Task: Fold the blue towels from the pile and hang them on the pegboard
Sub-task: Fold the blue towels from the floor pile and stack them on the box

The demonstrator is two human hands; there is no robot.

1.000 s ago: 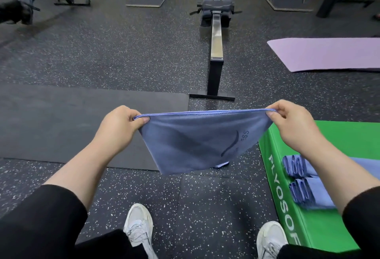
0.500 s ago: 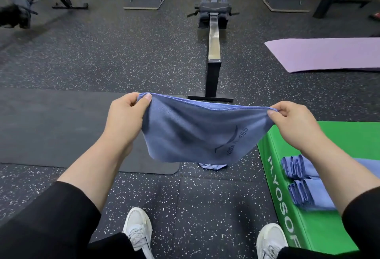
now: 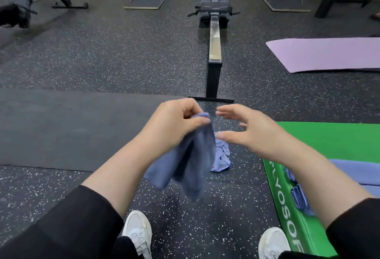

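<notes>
While left hand pinches towel top edges, right hand spread, holding nothing; speckled floor below

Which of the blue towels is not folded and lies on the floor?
The crumpled blue towel on the speckled floor, behind the one the left hand holds; the others lie folded on the green box.

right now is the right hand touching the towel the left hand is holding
Apart. The head view shows the right hand open, speckled floor visible between its fingertips and the blue towel pinched by the left hand.
</notes>
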